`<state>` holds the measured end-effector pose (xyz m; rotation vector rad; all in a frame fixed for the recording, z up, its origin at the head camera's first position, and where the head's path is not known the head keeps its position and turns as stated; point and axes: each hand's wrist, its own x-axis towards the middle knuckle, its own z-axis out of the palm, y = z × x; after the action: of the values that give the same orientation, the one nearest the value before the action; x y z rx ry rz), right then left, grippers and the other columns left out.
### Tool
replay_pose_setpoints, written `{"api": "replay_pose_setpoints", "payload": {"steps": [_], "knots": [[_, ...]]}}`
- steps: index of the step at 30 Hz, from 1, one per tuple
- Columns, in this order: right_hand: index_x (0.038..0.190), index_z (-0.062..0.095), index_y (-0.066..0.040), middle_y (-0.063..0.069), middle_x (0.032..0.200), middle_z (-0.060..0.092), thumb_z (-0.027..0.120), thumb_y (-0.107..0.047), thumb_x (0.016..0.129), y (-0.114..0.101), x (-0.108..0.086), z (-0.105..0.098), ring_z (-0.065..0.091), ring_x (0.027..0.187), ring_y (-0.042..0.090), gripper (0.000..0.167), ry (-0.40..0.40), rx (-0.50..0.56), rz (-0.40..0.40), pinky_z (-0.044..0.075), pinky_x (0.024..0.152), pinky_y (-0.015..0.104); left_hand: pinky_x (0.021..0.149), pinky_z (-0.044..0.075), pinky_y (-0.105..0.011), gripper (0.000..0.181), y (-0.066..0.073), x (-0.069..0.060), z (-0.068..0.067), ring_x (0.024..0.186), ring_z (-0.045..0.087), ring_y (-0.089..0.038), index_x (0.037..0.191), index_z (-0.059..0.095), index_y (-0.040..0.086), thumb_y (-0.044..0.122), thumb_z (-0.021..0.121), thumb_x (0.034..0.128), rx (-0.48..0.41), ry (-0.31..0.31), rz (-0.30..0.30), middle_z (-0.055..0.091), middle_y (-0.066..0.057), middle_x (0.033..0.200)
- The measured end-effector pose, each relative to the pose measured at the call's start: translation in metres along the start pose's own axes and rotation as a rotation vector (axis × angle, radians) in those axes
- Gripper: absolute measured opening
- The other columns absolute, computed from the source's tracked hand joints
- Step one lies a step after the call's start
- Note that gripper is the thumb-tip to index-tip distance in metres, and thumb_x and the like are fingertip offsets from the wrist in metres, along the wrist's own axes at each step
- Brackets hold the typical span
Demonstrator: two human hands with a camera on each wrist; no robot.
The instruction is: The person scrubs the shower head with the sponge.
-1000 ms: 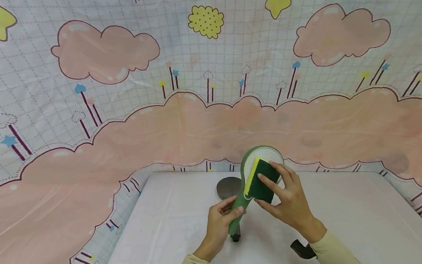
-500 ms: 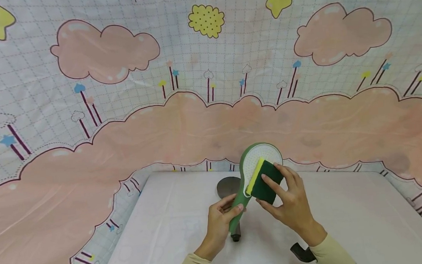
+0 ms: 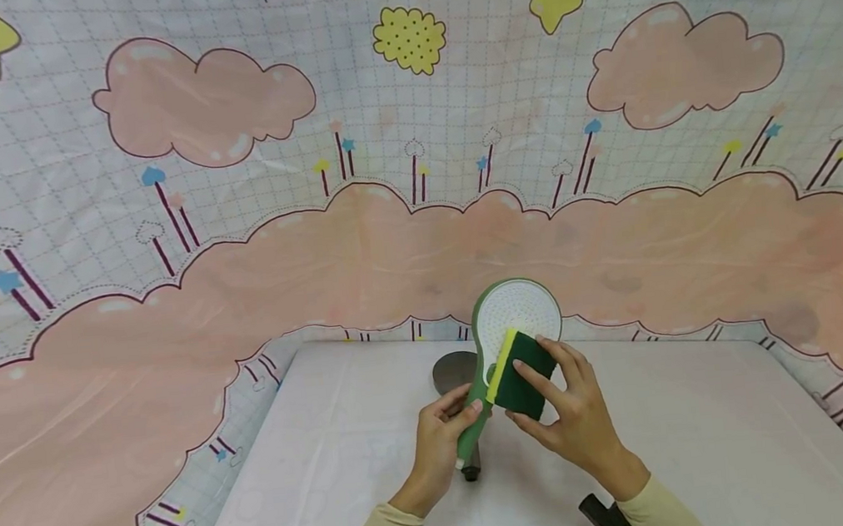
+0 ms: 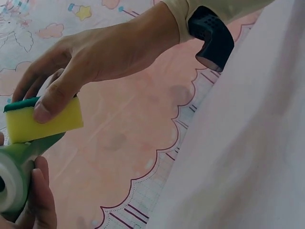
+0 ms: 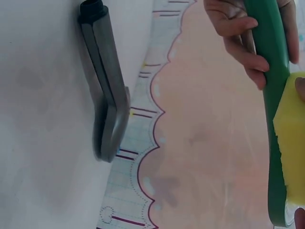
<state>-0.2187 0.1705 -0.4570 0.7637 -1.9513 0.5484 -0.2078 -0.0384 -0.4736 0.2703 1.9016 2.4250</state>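
Two bare hands in my feed, both loaded. Left hand [image 3: 435,447]: fingers clamped round the handle of a green plastic hand shower [image 5: 272,90] with a round, white, dotted face [image 3: 517,306]. It is held up over the white table [image 3: 321,489], face end towards one o'clock, handle end towards seven. Right hand [image 3: 581,412]: fingers and thumb pinching a rectangular sponge [image 3: 526,377], yellow foam with a dark green layer on its back. Sponge sits over the face's six o'clock, foam side inward; left wrist view shows the foam meeting the shower. A grey hand shower [image 3: 455,371] with a flat round head lies on the table, at eight o'clock from the dotted face, untouched.

Step, as I judge it: wiping the dotted face. For a good pass I would lay the foam flat, not riding on one edge, and spread fingers over the dark green back for even pressure. Stroke from six to twelve, then follow the rim, since the upper face is uncovered. The hold is on the handle only, so a hard push would probably tip the head; brace the left hand against each stroke.
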Motion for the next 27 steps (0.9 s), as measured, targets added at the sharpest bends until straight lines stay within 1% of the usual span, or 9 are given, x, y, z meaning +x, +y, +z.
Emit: {"api": "replay_pose_setpoints", "payload": {"steps": [3, 5, 8, 12, 15, 18, 21, 23, 27], "knots": [[0.127, 0.067, -0.019, 0.023, 0.14, 0.051, 0.056, -0.064, 0.089, -0.002, -0.001, 0.0, 0.047, 0.123, 0.041, 0.059, -0.019, -0.001, -0.004, 0.042, 0.094, 0.052, 0.079, 0.054, -0.022, 0.049, -0.001, 0.0, 0.001, 0.089, 0.068, -0.01, 0.132, 0.056, -0.007, 0.022, 0.067, 0.0935, 0.009, -0.001, 0.011, 0.069, -0.011, 0.108], [0.128, 0.066, -0.02, 0.022, 0.14, 0.051, 0.055, -0.064, 0.09, -0.003, -0.003, 0.0, 0.047, 0.124, 0.04, 0.059, -0.038, -0.004, -0.013, 0.043, 0.094, 0.052, 0.078, 0.054, -0.022, 0.05, -0.002, 0.001, 0.001, 0.091, 0.067, -0.01, 0.132, 0.056, -0.005, 0.026, 0.066, 0.0943, 0.018, 0.008, 0.006, 0.068, -0.013, 0.112], [0.128, 0.066, -0.021, 0.021, 0.14, 0.051, 0.054, -0.063, 0.09, -0.007, -0.005, 0.0, 0.046, 0.125, 0.039, 0.058, -0.066, -0.003, -0.027, 0.043, 0.095, 0.053, 0.079, 0.053, -0.021, 0.051, -0.003, 0.001, 0.0, 0.094, 0.064, -0.01, 0.134, 0.055, -0.003, 0.029, 0.064, 0.0953, 0.025, 0.021, -0.009, 0.066, -0.015, 0.118], [0.128, 0.066, -0.021, 0.021, 0.14, 0.051, 0.054, -0.063, 0.09, -0.009, -0.006, -0.001, 0.046, 0.126, 0.039, 0.058, -0.089, 0.002, -0.038, 0.043, 0.095, 0.053, 0.081, 0.052, -0.021, 0.054, -0.004, 0.002, 0.0, 0.099, 0.063, -0.011, 0.138, 0.052, -0.001, 0.031, 0.063, 0.0957, 0.002, 0.014, -0.036, 0.064, -0.017, 0.125], [0.127, 0.066, -0.021, 0.021, 0.139, 0.052, 0.053, -0.063, 0.091, -0.008, -0.003, -0.002, 0.046, 0.124, 0.039, 0.057, -0.084, 0.0, -0.065, 0.042, 0.094, 0.054, 0.083, 0.052, -0.021, 0.056, -0.003, 0.001, -0.001, 0.101, 0.063, -0.009, 0.14, 0.049, 0.0, 0.032, 0.062, 0.096, -0.032, -0.001, -0.061, 0.063, -0.016, 0.129], [0.127, 0.067, -0.02, 0.022, 0.138, 0.053, 0.053, -0.062, 0.092, -0.006, 0.001, -0.003, 0.047, 0.122, 0.039, 0.056, -0.069, -0.008, -0.096, 0.042, 0.09, 0.055, 0.085, 0.05, -0.021, 0.056, -0.002, 0.001, -0.002, 0.103, 0.062, -0.008, 0.143, 0.048, 0.003, 0.032, 0.062, 0.0963, -0.074, -0.017, -0.096, 0.062, -0.012, 0.132], [0.126, 0.067, -0.02, 0.022, 0.138, 0.053, 0.053, -0.062, 0.092, -0.003, 0.004, -0.005, 0.047, 0.122, 0.04, 0.056, -0.059, -0.012, -0.099, 0.041, 0.091, 0.055, 0.086, 0.048, -0.023, 0.057, -0.001, 0.001, -0.002, 0.105, 0.06, -0.008, 0.144, 0.046, 0.005, 0.032, 0.061, 0.0965, -0.101, -0.029, -0.123, 0.06, -0.009, 0.134], [0.126, 0.067, -0.02, 0.022, 0.139, 0.052, 0.054, -0.062, 0.091, -0.002, 0.005, -0.005, 0.047, 0.123, 0.04, 0.056, -0.055, -0.009, -0.094, 0.04, 0.093, 0.054, 0.088, 0.047, -0.024, 0.058, 0.0, 0.001, -0.002, 0.107, 0.059, -0.009, 0.145, 0.044, 0.005, 0.031, 0.061, 0.0968, -0.117, -0.041, -0.128, 0.059, -0.01, 0.137], [0.126, 0.068, -0.019, 0.023, 0.139, 0.052, 0.054, -0.061, 0.091, -0.001, 0.005, -0.006, 0.046, 0.123, 0.041, 0.056, -0.052, -0.005, -0.094, 0.039, 0.094, 0.053, 0.091, 0.048, -0.023, 0.059, 0.002, 0.001, -0.003, 0.111, 0.06, -0.009, 0.146, 0.042, 0.002, 0.028, 0.062, 0.0971, -0.137, -0.073, -0.119, 0.054, -0.015, 0.142]]}}
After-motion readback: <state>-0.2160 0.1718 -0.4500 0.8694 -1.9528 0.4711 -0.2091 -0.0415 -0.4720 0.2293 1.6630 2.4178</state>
